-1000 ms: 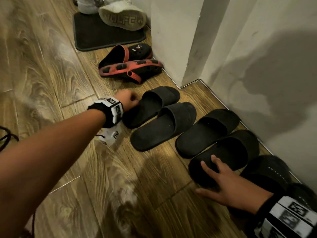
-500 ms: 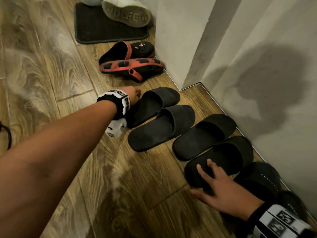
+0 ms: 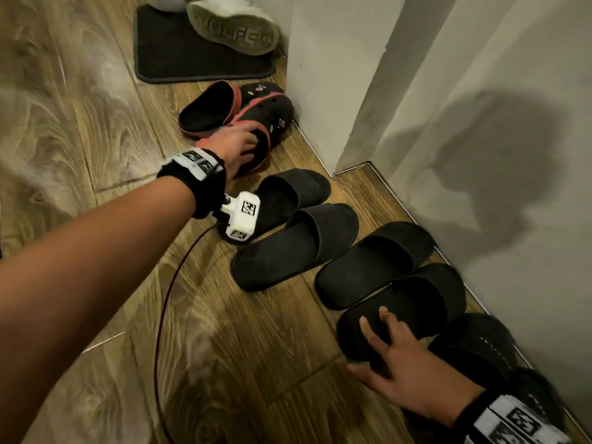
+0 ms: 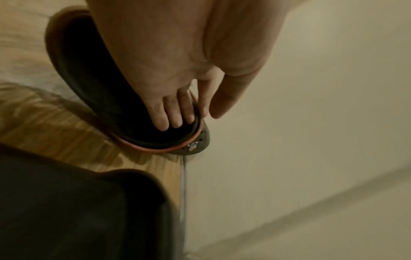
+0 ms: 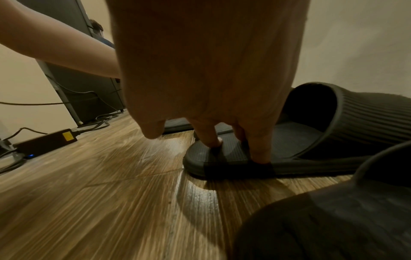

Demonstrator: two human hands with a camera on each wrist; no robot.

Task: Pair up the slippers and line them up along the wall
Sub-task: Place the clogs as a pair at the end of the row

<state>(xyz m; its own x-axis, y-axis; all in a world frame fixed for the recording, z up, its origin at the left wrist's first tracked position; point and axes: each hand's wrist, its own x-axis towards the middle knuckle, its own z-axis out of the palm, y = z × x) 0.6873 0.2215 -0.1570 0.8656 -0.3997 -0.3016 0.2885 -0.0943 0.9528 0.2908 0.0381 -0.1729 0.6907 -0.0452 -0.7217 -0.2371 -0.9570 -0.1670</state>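
Two red-and-black clogs lie by the wall corner. My left hand (image 3: 238, 149) reaches into the nearer clog (image 3: 272, 123), fingers inside its opening and thumb outside the rim. The left wrist view shows the same clog (image 4: 89, 79) with my left hand (image 4: 198, 117) at its rim. The other clog (image 3: 208, 107) sits just behind. Two pairs of black slides (image 3: 301, 245) (image 3: 378, 254) stand side by side, toes toward the wall. My right hand (image 3: 368, 344) rests with straight fingers on the heel of the nearest slide (image 3: 416, 296), also seen in the right wrist view as slide (image 5: 300, 140) and right hand (image 5: 200, 139).
Another dark slipper pair (image 3: 480, 344) lies at the bottom right against the wall (image 3: 512, 155). A black mat (image 3: 179, 59) with white sneakers (image 3: 237, 30) sits beyond the clogs. A thin cable (image 3: 166, 299) crosses the wooden floor. A power adapter (image 5: 44, 142) lies off to the left.
My left hand left the black slide and moved forward into the nearer clog. That clog, lying on its side before, now sits upright. My right hand stays on its slide.
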